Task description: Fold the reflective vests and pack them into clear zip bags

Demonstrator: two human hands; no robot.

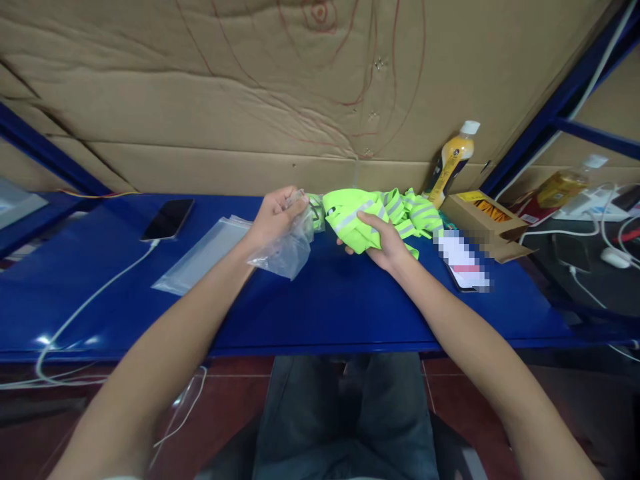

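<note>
A crumpled clear plastic bag (287,250) hangs from my left hand (277,217), whose fingers are pinched on it. Close to its right, my right hand (383,240) grips a folded bundle of neon yellow-green reflective strap (350,210) with grey stripes. More of the same reflective straps (423,213) lie heaped on the blue table just behind and right of that hand. Between the two hands, a small bagged green piece (316,212) shows partly, near the bag. Flat clear plastic bags (203,257) lie on the table, left of my left forearm.
On the blue table (320,313), a phone (168,220) with a charging cable lies at left. At right are a phone with a blurred screen (463,263), an open cardboard box (485,220) and a drink bottle (453,163). A cardboard wall (225,113) stands behind.
</note>
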